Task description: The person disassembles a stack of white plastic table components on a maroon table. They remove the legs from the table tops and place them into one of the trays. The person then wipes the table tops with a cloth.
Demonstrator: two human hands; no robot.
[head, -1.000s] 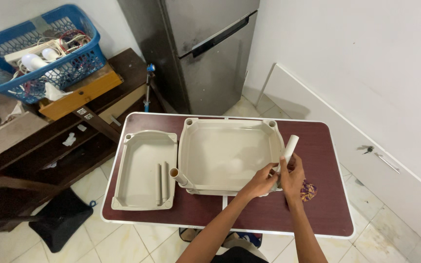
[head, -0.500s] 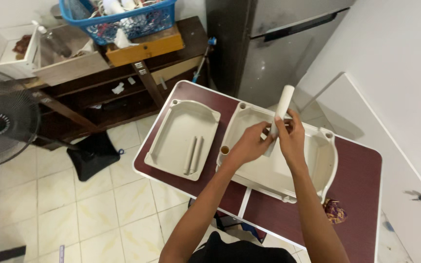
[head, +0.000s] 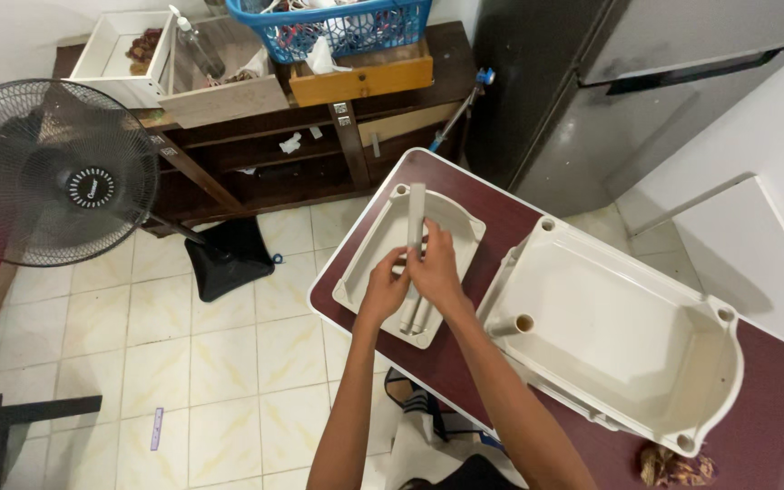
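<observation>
Both my hands have carried the short beige tube (head: 416, 216) away from the big tray (head: 628, 336) and over to the smaller tray (head: 369, 263), where two more tubes (head: 416, 316) lie in the bottom. My right hand (head: 435, 269) is closed round its lower end and my left hand (head: 387, 286) pinches beside it, the tube standing nearly upright. It looks like light, stiff, smooth plastic, a bit slippery, so I judge a firm grip low on the shaft steadies it best.
</observation>
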